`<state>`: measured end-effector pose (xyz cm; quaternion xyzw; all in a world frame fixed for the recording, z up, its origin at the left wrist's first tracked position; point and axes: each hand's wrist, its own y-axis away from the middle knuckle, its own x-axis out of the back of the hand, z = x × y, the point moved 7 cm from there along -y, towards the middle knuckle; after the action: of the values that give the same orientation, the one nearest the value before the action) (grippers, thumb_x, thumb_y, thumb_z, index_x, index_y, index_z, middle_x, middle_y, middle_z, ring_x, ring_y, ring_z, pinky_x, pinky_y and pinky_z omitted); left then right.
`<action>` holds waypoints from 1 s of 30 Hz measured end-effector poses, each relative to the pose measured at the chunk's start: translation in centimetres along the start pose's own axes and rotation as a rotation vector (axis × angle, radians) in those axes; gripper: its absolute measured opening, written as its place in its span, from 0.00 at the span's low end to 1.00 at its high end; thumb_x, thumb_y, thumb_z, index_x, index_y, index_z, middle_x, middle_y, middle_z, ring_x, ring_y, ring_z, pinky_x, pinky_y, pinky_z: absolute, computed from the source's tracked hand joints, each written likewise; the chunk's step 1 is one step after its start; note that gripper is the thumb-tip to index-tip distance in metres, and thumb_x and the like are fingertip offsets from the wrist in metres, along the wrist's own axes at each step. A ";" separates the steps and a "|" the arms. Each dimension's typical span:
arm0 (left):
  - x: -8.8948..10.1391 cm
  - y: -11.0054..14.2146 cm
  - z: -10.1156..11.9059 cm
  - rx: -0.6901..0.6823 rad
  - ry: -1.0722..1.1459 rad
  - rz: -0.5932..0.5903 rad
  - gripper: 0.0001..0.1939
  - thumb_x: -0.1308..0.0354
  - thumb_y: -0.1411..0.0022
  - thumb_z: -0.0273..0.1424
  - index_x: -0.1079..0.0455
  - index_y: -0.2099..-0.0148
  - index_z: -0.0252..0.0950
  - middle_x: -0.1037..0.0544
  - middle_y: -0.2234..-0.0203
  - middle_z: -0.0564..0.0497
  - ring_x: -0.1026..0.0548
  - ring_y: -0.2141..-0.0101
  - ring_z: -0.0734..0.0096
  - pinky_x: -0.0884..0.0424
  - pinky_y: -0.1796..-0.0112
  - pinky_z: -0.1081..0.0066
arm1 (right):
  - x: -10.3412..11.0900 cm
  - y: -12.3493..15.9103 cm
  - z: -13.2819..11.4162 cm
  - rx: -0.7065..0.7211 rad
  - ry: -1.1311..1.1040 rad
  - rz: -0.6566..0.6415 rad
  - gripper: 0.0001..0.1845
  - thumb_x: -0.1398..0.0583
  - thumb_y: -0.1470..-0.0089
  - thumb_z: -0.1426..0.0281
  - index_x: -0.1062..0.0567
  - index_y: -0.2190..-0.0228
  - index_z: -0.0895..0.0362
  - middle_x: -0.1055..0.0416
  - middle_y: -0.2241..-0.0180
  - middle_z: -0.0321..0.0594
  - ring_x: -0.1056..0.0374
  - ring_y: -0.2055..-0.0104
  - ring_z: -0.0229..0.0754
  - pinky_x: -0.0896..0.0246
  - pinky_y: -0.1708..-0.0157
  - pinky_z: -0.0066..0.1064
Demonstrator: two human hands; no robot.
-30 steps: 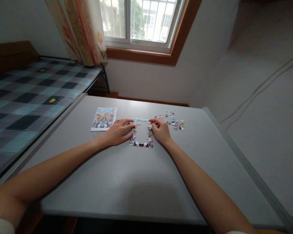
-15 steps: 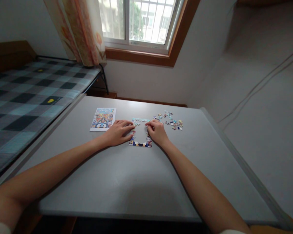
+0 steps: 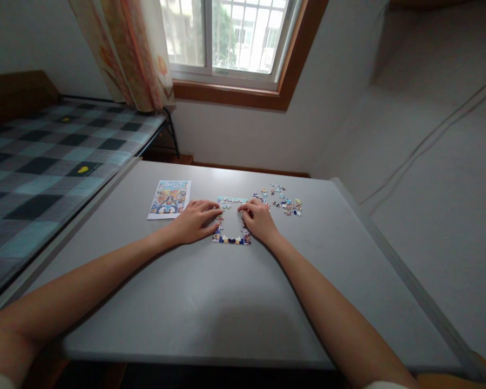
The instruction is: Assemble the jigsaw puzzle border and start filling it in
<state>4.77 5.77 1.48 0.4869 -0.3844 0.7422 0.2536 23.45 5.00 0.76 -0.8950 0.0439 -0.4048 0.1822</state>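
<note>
A jigsaw puzzle border (image 3: 231,240), joined into an upright rectangle with the bare tabletop inside it, lies in the middle of the table. My left hand (image 3: 195,220) rests flat along its left side, fingers spread and fingertips touching the edge pieces. At the upper right side of the border is my right hand (image 3: 260,220), thumb and forefinger bent together in a pinch. Whatever is between those fingertips is too small to make out. The right hand covers part of the border's right side. Loose puzzle pieces (image 3: 294,207) lie scattered beyond the right hand.
A printed picture sheet (image 3: 170,199) lies on the grey table (image 3: 227,302), left of the puzzle. A bed with a checked cover (image 3: 44,165) stands along the left. Behind the table are a window (image 3: 243,40) and a curtain (image 3: 125,54); a wall is on the right.
My right hand's pinching fingertips have shifted slightly left, over the inside of the border. The left hand stays in place; the whole view has drifted a little.
</note>
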 end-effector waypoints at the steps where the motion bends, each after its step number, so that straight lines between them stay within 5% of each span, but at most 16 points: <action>1: 0.0 0.0 0.0 0.001 -0.004 -0.004 0.20 0.49 0.32 0.40 0.29 0.42 0.42 0.28 0.45 0.45 0.30 0.46 0.58 0.36 0.44 0.53 | 0.0 0.0 0.0 0.000 0.000 0.000 0.12 0.44 0.45 0.77 0.20 0.68 0.56 0.32 0.68 0.39 0.34 0.64 0.39 0.40 0.58 0.32; 30: 0.2 0.0 0.1 0.014 0.005 -0.019 0.20 0.49 0.32 0.40 0.29 0.42 0.41 0.28 0.45 0.44 0.30 0.46 0.57 0.36 0.44 0.53 | 0.0 0.0 -0.1 0.013 -0.006 -0.015 0.12 0.44 0.45 0.76 0.20 0.67 0.56 0.33 0.67 0.39 0.35 0.64 0.38 0.40 0.58 0.32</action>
<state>4.79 5.70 1.69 0.4903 -0.3739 0.7437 0.2584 23.35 4.92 0.83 -0.8953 0.0339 -0.4036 0.1853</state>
